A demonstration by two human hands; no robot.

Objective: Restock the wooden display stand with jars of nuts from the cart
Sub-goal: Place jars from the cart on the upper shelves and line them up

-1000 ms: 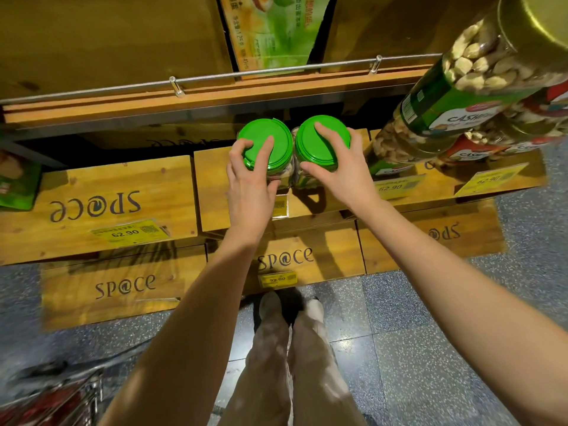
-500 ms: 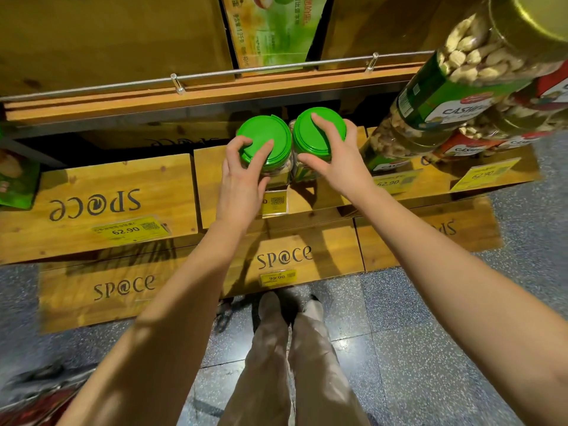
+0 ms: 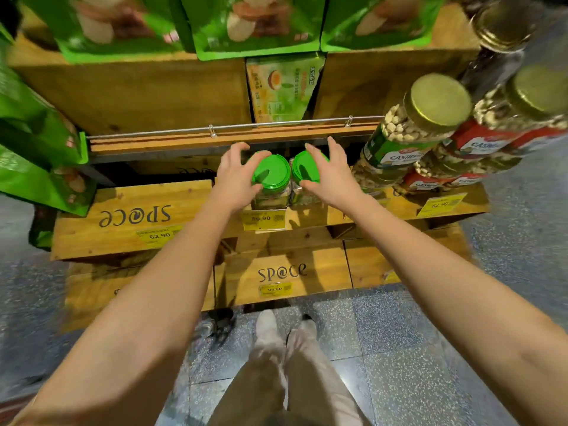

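The left hand (image 3: 237,179) is gripping the left jar (image 3: 271,175) by its green lid, and the right hand (image 3: 330,179) is gripping the right jar (image 3: 302,168) likewise. Both jars are touching on the wooden display stand (image 3: 123,207).

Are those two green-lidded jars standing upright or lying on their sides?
Upright: the left jar and right jar show green lids facing up, clear bodies below. The left hand and right hand each grip one.

Green snack pouches (image 3: 255,26) along top shelf, more green bags (image 3: 33,149) far left. Pale printed pack (image 3: 284,87) upright behind metal rail (image 3: 276,126). Yellow price tags: 62.90 (image 3: 158,235), 90.90 (image 3: 264,218), 99.00 (image 3: 274,289). Speckled grey floor tiles (image 3: 399,348). Beige trousers (image 3: 285,379), light shoe (image 3: 266,321) below.
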